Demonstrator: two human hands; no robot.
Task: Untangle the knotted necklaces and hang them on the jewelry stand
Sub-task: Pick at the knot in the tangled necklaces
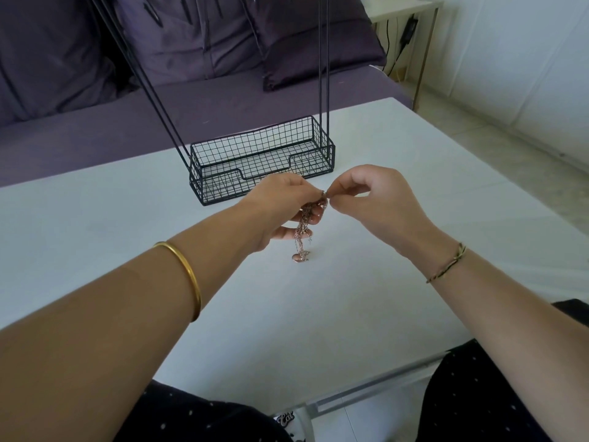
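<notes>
A bundle of thin, tangled necklaces point(302, 232) hangs between my hands above the white table point(127, 218). A small rose-coloured pendant touches the tabletop at the bundle's lower end. My left hand point(280, 208) holds the upper part of the chains, fingers curled round them. My right hand point(373, 199) pinches a small ring or clasp at the top of the bundle, right beside my left fingertips. The black wire jewelry stand point(261, 157) sits just behind my hands, with a mesh basket base and tall rods rising out of view.
A purple sofa point(159, 100) with cushions stands behind the table. A small side table point(404, 14) with cables stands at the far right. The table's near edge is close to my lap.
</notes>
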